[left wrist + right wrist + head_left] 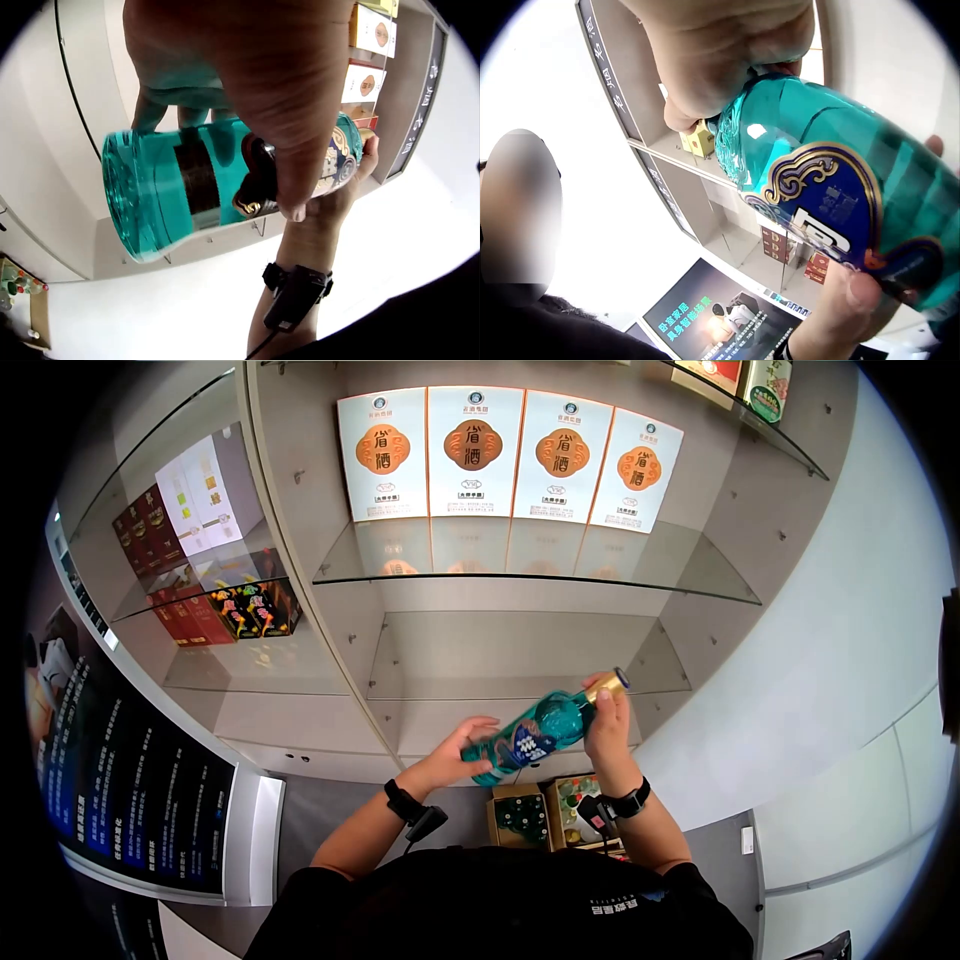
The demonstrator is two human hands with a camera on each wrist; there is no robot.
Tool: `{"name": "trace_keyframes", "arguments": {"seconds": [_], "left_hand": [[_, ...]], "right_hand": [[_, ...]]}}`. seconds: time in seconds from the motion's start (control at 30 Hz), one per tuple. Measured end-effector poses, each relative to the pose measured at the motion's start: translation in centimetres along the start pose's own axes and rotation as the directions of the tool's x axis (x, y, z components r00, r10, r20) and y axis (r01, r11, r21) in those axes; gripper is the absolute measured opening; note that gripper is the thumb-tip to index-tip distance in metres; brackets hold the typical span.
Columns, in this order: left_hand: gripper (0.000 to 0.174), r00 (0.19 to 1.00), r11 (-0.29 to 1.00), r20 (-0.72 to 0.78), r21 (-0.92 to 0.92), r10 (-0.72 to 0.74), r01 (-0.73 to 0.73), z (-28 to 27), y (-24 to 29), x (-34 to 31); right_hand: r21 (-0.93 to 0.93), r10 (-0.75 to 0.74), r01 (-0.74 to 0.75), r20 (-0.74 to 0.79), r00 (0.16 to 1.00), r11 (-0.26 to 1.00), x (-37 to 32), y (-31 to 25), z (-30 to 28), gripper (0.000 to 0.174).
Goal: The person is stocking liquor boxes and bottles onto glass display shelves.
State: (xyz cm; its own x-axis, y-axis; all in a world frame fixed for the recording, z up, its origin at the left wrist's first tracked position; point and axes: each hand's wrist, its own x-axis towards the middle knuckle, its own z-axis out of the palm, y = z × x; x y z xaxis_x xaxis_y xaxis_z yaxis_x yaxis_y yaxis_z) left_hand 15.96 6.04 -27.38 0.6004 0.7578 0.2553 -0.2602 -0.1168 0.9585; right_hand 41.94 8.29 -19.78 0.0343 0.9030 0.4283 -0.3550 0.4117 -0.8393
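A teal glass bottle [535,742] with a dark blue label lies tilted between my two hands, its gold neck up to the right. My left hand [455,756] grips the bottle's lower end, the thumb pressed along its side near the label. Around the gold neck [606,686] curl the fingers of my right hand [608,732]. In the left wrist view the thick base of the bottle [161,187] points away from the palm. Ornate gold scrollwork edges the blue label [832,202] in the right wrist view.
Several white boxes [472,450] stand on the upper glass shelf [680,565] ahead. Below it is a lower glass shelf [530,685]. Cartons of bottles [520,815] sit on the floor beneath my hands. Red and black boxes [255,605] fill the left cabinet.
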Motion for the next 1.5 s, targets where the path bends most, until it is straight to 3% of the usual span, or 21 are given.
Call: {"name": "trace_keyframes", "arguments": {"seconds": [0.03,0.07,0.13,0.2,0.23,0.5,0.57,0.67,0.73,0.87,0.93,1.03,1.07,1.13,1.3,1.37,1.5], "left_hand": [[0.082,0.995,0.995,0.048,0.057,-0.088,0.086,0.4,0.6,0.1],[0.082,0.995,0.995,0.043,0.059,-0.088,0.085,1.1,1.1,0.1],[0.088,0.959,0.929,0.052,0.268,-0.277,0.254,2.9,2.1,0.4],[0.092,0.967,0.915,0.026,0.329,-0.255,0.233,3.8,1.4,0.5],[0.092,0.973,0.910,0.013,0.358,-0.230,0.210,4.1,1.4,0.6],[0.089,0.965,0.907,-0.217,0.359,-0.151,0.222,6.9,2.3,0.4],[0.087,0.956,0.902,-0.274,0.381,-0.101,0.205,7.5,1.6,0.5],[0.086,0.926,0.886,-0.375,0.415,-0.043,0.209,7.6,0.5,0.8],[0.084,0.912,0.880,-0.410,0.426,-0.017,0.208,7.2,-0.4,1.0],[0.085,0.854,0.904,-0.516,0.393,0.065,0.168,4.7,-1.3,1.7],[0.085,0.839,0.900,-0.538,0.403,0.087,0.165,2.2,-2.7,2.2],[0.083,0.800,0.916,-0.582,0.385,0.150,0.109,-2.6,-4.8,4.2],[0.083,0.810,0.922,-0.570,0.373,0.137,0.107,-4.1,-5.1,5.0],[0.083,0.755,0.909,-0.630,0.400,0.180,0.117,-7.9,-5.3,6.0],[0.083,0.708,0.881,-0.677,0.441,0.200,0.173,-17.0,-7.6,8.8],[0.082,0.667,0.874,-0.717,0.440,0.203,0.207,-19.5,-7.9,9.7],[0.081,0.661,0.909,-0.722,0.390,0.204,0.145,-24.6,-10.1,11.2]], "right_hand": [[-0.071,0.012,-0.004,0.109,0.994,0.997,0.0,-0.5,0.6,0.020],[-0.142,0.030,0.001,0.216,0.976,0.990,0.0,-0.7,1.0,0.018],[-0.073,0.053,-0.039,0.205,0.977,0.997,-0.1,-0.8,1.3,0.016],[-0.280,0.086,0.036,0.412,0.907,0.959,-0.3,-2.4,2.7,0.017],[-0.348,0.011,0.166,0.454,0.891,0.923,-0.2,-3.0,3.2,0.020],[-0.328,0.031,0.149,0.484,0.874,0.933,-0.3,-1.4,1.5,0.022],[-0.401,0.080,0.152,0.506,0.859,0.903,-0.6,-1.1,0.9,0.025],[-0.398,0.022,0.237,0.547,0.837,0.886,-0.4,-0.5,-0.6,0.029],[-0.344,0.007,0.218,0.547,0.837,0.913,-1.2,0.4,-2.1,0.028],[-0.371,0.060,0.120,0.440,0.896,0.921,-3.1,2.6,-6.0,0.022],[-0.452,0.080,0.058,0.279,0.957,0.890,-4.1,3.8,-8.5,0.020],[-0.480,0.133,-0.048,0.144,0.981,0.876,-4.8,4.6,-11.4,0.016],[-0.492,0.137,-0.058,0.125,0.983,0.869,-4.8,4.7,-12.0,0.016],[-0.437,0.203,-0.189,-0.014,0.979,0.879,-4.8,5.3,-12.8,0.014],[-0.521,0.186,-0.240,-0.153,0.970,0.819,-5.0,9.2,-16.7,0.013],[-0.556,0.223,-0.326,-0.246,0.943,0.765,-5.9,12.1,-19.1,0.012],[-0.614,0.247,-0.430,-0.363,0.898,0.662,-8.1,15.0,-20.8,0.012]]}}
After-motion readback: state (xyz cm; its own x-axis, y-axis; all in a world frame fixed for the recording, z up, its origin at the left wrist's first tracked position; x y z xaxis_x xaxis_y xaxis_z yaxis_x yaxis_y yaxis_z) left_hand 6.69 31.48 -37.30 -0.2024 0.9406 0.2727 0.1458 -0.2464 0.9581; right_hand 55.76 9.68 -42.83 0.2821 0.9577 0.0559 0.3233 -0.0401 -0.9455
